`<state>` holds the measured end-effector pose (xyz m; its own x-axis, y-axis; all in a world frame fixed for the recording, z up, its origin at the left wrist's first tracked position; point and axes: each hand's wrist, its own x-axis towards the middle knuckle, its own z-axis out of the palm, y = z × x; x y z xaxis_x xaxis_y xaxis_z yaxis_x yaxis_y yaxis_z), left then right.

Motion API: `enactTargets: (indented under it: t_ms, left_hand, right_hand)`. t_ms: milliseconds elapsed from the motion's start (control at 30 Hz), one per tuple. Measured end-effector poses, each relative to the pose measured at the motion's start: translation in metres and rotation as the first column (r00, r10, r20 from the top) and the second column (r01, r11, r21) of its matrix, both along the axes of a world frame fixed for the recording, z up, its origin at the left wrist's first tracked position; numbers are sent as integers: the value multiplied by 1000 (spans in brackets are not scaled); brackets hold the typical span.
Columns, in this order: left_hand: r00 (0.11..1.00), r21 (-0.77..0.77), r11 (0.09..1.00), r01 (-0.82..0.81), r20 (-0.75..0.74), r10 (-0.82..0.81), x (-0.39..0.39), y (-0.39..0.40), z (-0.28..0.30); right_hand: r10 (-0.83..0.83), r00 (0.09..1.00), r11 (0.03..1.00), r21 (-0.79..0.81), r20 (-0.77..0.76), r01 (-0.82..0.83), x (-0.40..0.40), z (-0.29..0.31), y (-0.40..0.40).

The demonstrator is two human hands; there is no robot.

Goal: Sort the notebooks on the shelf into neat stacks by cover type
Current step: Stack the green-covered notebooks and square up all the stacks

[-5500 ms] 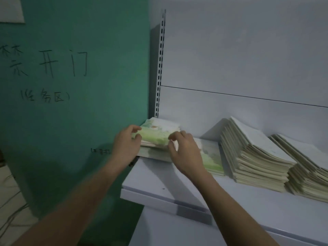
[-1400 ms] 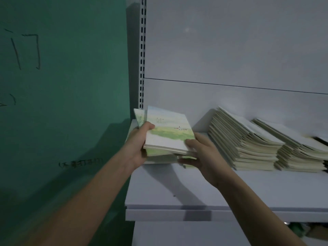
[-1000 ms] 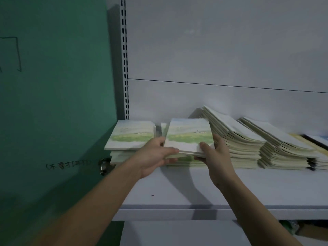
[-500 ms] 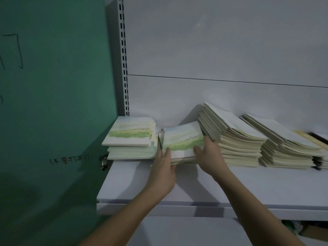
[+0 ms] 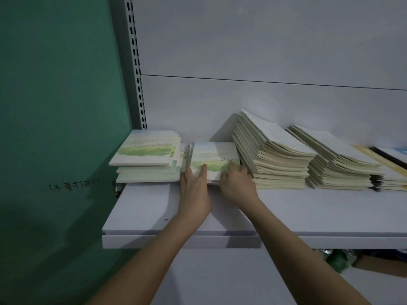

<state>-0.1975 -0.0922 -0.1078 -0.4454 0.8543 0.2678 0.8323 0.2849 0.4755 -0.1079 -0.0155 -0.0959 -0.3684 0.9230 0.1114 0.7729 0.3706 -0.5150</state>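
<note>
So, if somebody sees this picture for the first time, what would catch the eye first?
Probably the two hands at the centre: the left hand and right hand rest on a small pile of green-cover notebooks on the white shelf. Next, the tall leaning stack of plain cream notebooks just right of them, and the big green wall on the left.

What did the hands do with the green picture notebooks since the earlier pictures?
Both hands carried a bundle of green-cover notebooks rightward off the left pile and set it down beside it. The left hand and right hand now rest on that bundle. The cream stacks stayed put.
</note>
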Motion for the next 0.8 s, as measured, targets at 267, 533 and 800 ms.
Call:
enactTargets:
  t_ms: [267, 533, 800]
  left_hand:
    - [999, 52, 998, -37, -12, 37, -1, 4, -5]
    - [996, 256, 966, 40, -86, -19, 0, -27, 32]
    - [990, 266, 955, -134, -16, 143, -112, -55, 79]
  right_hand:
    - [21, 997, 999, 43, -72, -18, -2, -1, 6]
    - [91, 975, 949, 316, -203, -23, 7, 9, -10]
    - [371, 864, 905, 340, -340, -255, -47, 68, -35]
